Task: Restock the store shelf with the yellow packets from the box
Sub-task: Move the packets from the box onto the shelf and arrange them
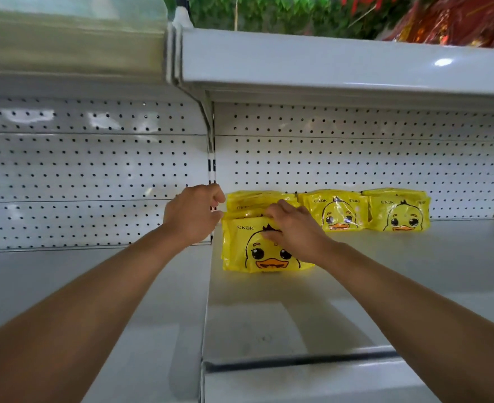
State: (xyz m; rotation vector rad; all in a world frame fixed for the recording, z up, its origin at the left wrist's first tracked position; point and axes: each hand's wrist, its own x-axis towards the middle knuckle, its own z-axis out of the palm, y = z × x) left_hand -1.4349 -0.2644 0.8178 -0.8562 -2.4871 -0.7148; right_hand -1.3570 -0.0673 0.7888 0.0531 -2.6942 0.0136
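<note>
Your right hand (290, 228) lies over the top edge of the front yellow packet (263, 248), fingers curled down onto it, while your left hand (193, 212) is curled in at the packet's nine o'clock corner, thumb and fingers closed toward its upper left edge (whether they truly pinch the plastic I cannot tell from here). That packet stands upright, duck face toward you, at the front of a leftmost row of packets (257, 199) running back toward the wall.

You look to be in the placing step, squaring this packet against the row behind it. Next, I'd judge, you let go cleanly so it stays standing, then go back for more; the box is out of view.

Now the room, biggest first. The pegboard back wall (356, 158) runs across at twelve o'clock, white and dotted with holes. The upper shelf (327, 62) hangs over it all. The shelf (312, 309) you are stocking is pale and smooth, with plenty of bare deck toward six o'clock. At three o'clock from your hands stand two more stacks of duck packets: one (335, 210) just beside the row, another (398, 210) touching it. An upright slotted post (211, 167) divides the bays just behind your left hand.
</note>
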